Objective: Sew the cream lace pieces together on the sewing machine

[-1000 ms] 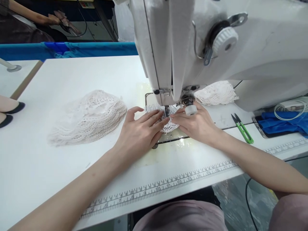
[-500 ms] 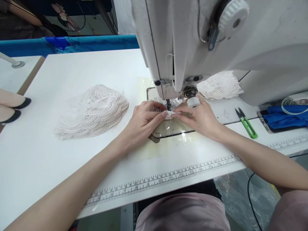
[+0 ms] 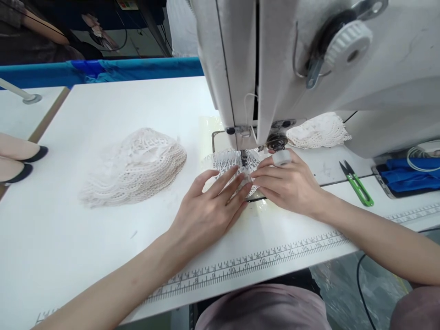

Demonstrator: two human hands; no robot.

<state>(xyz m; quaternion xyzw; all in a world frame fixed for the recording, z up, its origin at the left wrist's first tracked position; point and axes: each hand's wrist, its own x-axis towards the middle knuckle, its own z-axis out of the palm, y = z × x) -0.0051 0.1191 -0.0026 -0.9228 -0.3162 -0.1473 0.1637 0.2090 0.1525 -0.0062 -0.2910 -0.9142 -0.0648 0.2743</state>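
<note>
left hand (image 3: 210, 207) lay spread on central lace (image 3: 227, 158), right hand (image 3: 294, 184) touched it, grip unclear; lower-centre ruler (image 3: 240, 268) read 10, 11, 12.

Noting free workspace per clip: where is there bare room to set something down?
White tabletop is mostly bare between the lace pile and the left forearm, and behind the pile toward the blue barrier. It is crowded at the presser foot, where left hand and right hand sit over lace.

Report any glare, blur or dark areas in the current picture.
Head view: small bright glints on the white work surface, just below the right hand; head view: the lace pile looks soft and washed out at its left end; head view: the green snips look fairly sharp, the upper-left corner dark.
</note>
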